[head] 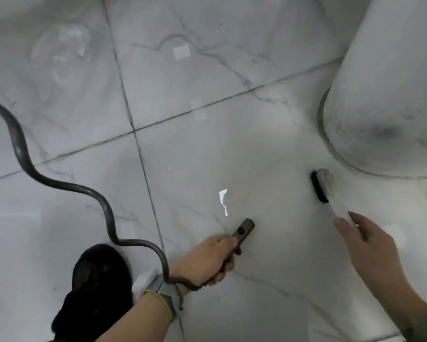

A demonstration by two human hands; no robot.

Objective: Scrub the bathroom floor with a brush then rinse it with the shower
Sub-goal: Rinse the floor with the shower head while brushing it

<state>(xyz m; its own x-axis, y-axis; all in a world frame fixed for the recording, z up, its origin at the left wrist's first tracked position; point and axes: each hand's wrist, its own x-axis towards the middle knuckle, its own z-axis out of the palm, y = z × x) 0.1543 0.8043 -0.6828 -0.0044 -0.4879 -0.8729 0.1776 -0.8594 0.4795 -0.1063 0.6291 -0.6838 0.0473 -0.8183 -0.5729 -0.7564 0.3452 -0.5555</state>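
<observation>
Single wide-angle view from my head, pitched steeply down and forward onto the marble floor tiles [207, 149], close enough that my left hand [207, 260] and right hand [370, 245] fill its lower edge.

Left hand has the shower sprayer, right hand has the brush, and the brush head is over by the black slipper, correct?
Not quite. The brush in the right hand sits beside the white pedestal base, not the black slipper. The head view shows it. The left hand does hold the shower sprayer.
</observation>
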